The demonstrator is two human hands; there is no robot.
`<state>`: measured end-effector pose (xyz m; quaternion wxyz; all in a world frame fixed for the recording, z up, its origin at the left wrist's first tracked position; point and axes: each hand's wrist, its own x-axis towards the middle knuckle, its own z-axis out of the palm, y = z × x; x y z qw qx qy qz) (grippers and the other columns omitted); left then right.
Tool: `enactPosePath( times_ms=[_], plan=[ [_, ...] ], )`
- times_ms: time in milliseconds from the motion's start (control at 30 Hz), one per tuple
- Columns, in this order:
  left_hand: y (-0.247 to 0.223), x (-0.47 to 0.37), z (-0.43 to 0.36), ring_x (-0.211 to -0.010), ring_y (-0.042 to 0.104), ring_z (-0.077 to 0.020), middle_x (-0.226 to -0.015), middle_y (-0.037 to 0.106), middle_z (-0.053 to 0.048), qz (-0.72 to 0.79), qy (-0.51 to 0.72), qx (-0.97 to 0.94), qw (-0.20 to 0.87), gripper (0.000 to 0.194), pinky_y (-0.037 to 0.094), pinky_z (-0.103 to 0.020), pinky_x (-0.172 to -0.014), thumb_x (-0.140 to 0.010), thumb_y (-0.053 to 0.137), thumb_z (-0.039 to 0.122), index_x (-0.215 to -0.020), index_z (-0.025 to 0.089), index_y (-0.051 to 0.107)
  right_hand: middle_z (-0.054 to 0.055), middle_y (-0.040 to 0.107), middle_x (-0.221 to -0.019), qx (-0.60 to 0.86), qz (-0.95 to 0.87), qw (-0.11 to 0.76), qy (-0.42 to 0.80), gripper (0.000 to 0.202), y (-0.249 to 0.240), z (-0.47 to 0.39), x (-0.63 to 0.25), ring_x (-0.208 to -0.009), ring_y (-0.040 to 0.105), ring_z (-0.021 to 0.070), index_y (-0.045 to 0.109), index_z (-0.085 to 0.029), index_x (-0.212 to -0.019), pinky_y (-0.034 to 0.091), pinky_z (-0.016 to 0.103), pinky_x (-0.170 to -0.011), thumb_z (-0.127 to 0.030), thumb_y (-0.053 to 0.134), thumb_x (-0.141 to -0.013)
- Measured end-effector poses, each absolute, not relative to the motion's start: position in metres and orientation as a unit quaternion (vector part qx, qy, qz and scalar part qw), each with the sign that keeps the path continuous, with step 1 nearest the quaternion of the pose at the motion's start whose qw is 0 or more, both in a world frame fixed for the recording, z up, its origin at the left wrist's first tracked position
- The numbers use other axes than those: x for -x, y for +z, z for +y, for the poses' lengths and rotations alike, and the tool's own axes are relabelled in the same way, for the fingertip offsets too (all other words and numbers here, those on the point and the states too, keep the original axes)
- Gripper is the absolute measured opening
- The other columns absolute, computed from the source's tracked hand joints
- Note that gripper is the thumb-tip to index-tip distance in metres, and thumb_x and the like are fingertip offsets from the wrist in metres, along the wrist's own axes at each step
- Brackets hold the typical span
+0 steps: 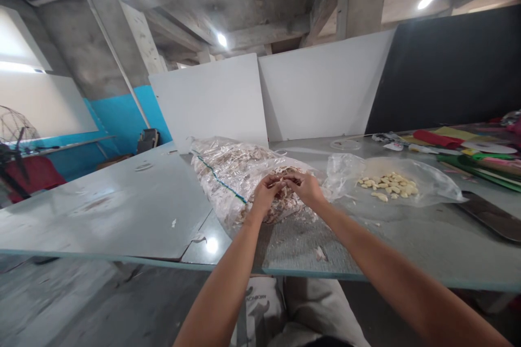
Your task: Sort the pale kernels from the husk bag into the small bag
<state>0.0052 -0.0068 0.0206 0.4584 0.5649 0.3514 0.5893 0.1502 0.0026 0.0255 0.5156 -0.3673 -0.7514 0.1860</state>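
My left hand (265, 193) and my right hand (304, 186) meet fingertip to fingertip above a heap of papery garlic skins (280, 207). Both are closed in a pinch on a small pale piece that looks like a garlic clove, mostly covered by the fingers. The skins spill from the mouth of a large clear plastic bag (220, 206), which lies on its side, stuffed with more skins and marked by a blue-green strip. Right of my hands, several peeled garlic cloves (393, 184) lie on a second clear plastic bag (437, 181).
The grey table (122, 211) has a seam left of the bag and skin scraps near its front edge. A dark phone-like slab (492, 216) lies at the right. Behind it are coloured sheets (439, 138). White panels (321, 87) stand along the back.
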Motion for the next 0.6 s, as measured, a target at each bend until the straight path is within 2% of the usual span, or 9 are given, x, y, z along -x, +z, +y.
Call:
enactPosePath(
  times_ms=[100,267,367,600],
  plan=[
    [0.0173,-0.0042,-0.0035,-0.045,0.05,-0.0062,-0.063,0.057,0.004,0.363,0.601,-0.56,0.439,0.037,0.04,-0.019,-0.044,-0.055,0.072,0.037,-0.08,0.016,0.055,0.004,0.069,-0.083,0.377,-0.748,0.51,0.195,0.028,0.0236,0.0048,-0.1502,-0.07,0.062,0.0168,0.07,-0.021,-0.093,0.049,0.027,-0.062,-0.036,0.051,-0.078],
    [0.0132,-0.0032,-0.0004,-0.045,0.047,-0.0063,-0.057,0.054,0.005,0.382,0.597,-0.592,0.382,0.03,0.037,-0.019,-0.046,-0.057,0.071,0.035,-0.074,0.016,0.055,0.003,0.068,-0.071,0.383,-0.748,0.498,0.213,0.029,0.0242,0.005,-0.152,-0.06,0.06,0.0159,0.071,-0.019,-0.085,0.047,0.025,-0.055,-0.038,0.052,-0.075],
    [0.0107,-0.0023,0.0016,-0.043,0.045,-0.0066,-0.051,0.05,0.005,0.395,0.588,-0.612,0.351,0.027,0.035,-0.019,-0.045,-0.059,0.07,0.035,-0.073,0.016,0.056,0.003,0.066,-0.064,0.392,-0.75,0.494,0.202,0.028,0.0249,0.0056,-0.1524,-0.057,0.059,0.0153,0.071,-0.017,-0.081,0.044,0.023,-0.051,-0.037,0.052,-0.074],
    [0.015,-0.0024,-0.003,-0.042,0.046,-0.0081,-0.045,0.049,0.005,0.423,0.567,-0.626,0.328,0.023,0.033,-0.019,-0.044,-0.058,0.07,0.032,-0.069,0.016,0.057,0.002,0.064,-0.062,0.383,-0.762,0.488,0.187,0.025,0.0227,0.0094,-0.1524,-0.055,0.054,0.0126,0.069,-0.015,-0.076,0.039,0.021,-0.05,-0.03,0.049,-0.071]
  ],
)
